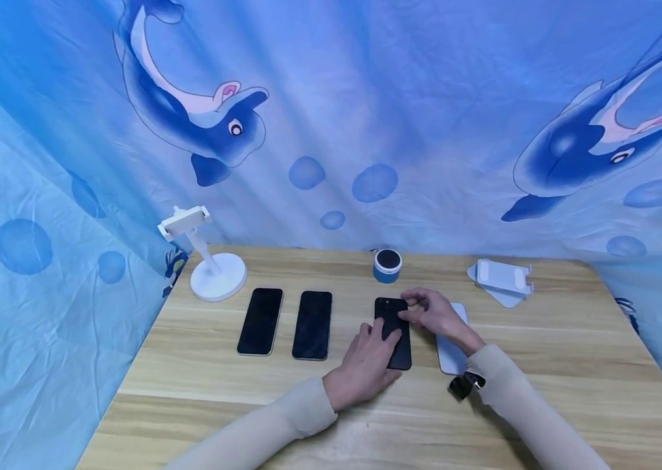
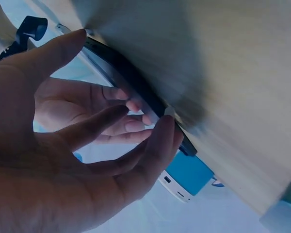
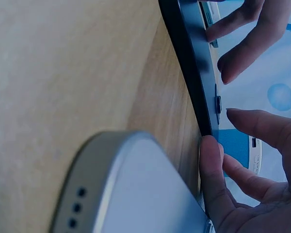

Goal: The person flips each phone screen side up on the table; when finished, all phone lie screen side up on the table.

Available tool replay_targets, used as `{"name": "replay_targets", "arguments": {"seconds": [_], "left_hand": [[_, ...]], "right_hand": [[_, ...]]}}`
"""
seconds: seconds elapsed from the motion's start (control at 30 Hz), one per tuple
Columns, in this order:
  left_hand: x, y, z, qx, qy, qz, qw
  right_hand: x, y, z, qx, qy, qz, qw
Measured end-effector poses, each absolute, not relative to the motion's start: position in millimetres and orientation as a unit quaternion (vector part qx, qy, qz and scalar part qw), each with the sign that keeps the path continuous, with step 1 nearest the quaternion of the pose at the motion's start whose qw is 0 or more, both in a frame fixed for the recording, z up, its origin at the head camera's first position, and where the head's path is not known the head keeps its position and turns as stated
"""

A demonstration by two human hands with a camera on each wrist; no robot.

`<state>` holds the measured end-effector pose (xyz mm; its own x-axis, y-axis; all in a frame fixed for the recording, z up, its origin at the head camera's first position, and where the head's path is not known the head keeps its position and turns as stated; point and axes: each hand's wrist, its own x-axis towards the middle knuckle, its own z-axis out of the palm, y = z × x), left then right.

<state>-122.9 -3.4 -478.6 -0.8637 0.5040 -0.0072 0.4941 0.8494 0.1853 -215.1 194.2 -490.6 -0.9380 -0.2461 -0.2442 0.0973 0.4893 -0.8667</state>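
Observation:
A black smartphone, back side up with its camera at the far end, lies between my two hands near the table's middle. My left hand spans its near left part. In the left wrist view the thumb is by the near end and fingertips meet the long edge. My right hand holds the far right corner. One digit presses that edge in the right wrist view, while another stays just above the back. Under my right wrist lies a white phone, partly covered.
Two dark-screened phones, the left one and the right one, lie side by side at left. Behind them is a white round-based phone stand. A blue speaker and a white folding stand are along the back, before a dolphin-print curtain.

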Motion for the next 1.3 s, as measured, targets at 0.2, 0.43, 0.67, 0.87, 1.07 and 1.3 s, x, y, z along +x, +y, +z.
{"name": "replay_targets", "arguments": {"seconds": [0.2, 0.43, 0.67, 0.87, 1.07, 1.3], "left_hand": [[-123.7, 3.2, -479.7, 0.261, 0.963, 0.058, 0.011], [-122.6, 10.1, -480.2, 0.257, 0.966, 0.024, 0.019], [-122.1, 13.3, -480.4, 0.251, 0.968, 0.009, 0.025], [-123.1, 17.1, -481.9, 0.248, 0.969, -0.005, 0.013], [-124.6, 20.7, -479.8, 0.246, 0.969, -0.003, 0.014], [-125.7, 20.5, -479.5, 0.247, 0.969, -0.001, 0.010]], "right_hand": [[-214.8, 192.1, -492.5, -0.043, 0.854, -0.492, 0.164], [-215.0, 191.2, -492.2, -0.053, 0.874, -0.459, 0.152], [-216.1, 191.5, -490.9, -0.058, 0.890, -0.429, 0.142], [-215.7, 192.5, -490.1, -0.056, 0.900, -0.409, 0.136], [-215.4, 193.2, -489.6, -0.056, 0.905, -0.401, 0.130], [-215.6, 192.2, -491.3, -0.050, 0.905, -0.403, 0.130]]}}
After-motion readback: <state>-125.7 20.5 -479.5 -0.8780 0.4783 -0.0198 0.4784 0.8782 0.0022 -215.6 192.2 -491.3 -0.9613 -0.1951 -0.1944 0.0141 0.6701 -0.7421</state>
